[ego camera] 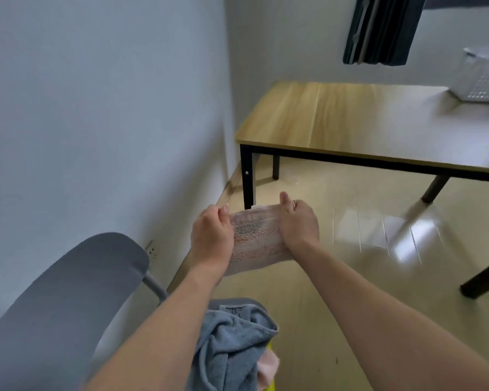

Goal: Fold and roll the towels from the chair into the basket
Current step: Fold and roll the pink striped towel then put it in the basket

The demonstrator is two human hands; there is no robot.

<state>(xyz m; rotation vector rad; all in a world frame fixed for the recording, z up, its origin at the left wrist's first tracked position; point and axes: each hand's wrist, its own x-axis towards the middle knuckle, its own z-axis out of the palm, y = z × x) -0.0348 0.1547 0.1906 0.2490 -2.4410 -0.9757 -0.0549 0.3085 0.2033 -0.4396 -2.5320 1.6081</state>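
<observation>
Both hands grip one pale towel (254,238) in mid-air, over the floor (322,306) and in front of the chair (68,292). Left hand (211,235) pinches the towel's left end, fingers curled over its top edge. Right hand (298,225) clamps the right end, thumb raised above the cloth.

Towel position: stretched between the two hands, long axis running left to right across the view, lower edge hanging slack below the wrists. It appears folded into a short band; the number of layers cannot be told.

Basket (483,77) position: on the far right end of the table (336,117), well apart from the towel, ahead and to the right. The right hand is the nearer one to it.

Remaining stock: a blue towel (232,342) and pink cloth (268,368) lie bunched on the chair seat, below the forearms.

Judgement: rolling must proceed along the long axis, one end toward the other, before transfer to the basket.
</observation>
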